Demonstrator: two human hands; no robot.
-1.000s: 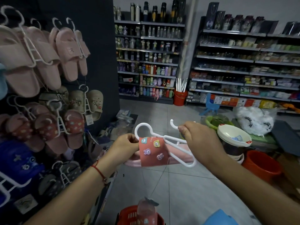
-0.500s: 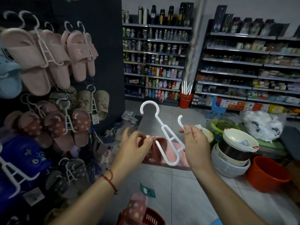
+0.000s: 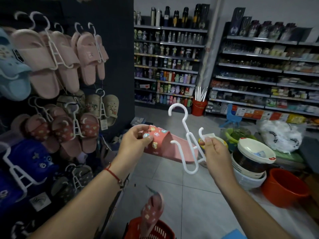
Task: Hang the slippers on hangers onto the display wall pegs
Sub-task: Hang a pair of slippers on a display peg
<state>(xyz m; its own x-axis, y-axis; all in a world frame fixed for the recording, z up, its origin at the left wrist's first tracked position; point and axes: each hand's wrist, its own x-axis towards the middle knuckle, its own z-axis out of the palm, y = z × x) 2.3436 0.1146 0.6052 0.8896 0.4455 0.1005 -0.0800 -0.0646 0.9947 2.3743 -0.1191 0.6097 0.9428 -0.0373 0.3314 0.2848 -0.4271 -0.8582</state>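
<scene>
On the far left, a dark display wall (image 3: 117, 49) carries pink, blue and brown slippers on white hangers. To its right, the left hand (image 3: 133, 144) pinches the strap of a coral-pink rubber slipper with cartoon charms (image 3: 160, 142) between thumb and curled fingers. The slipper's sole reaches rightward from those fingers behind a white plastic slipper hanger (image 3: 187, 144), hook uppermost. The right hand (image 3: 215, 152) pinches the hanger's right-side prong at its fingertips. Below both hands, another pink slipper (image 3: 152, 213) stands in a red plastic basket (image 3: 162, 230).
</scene>
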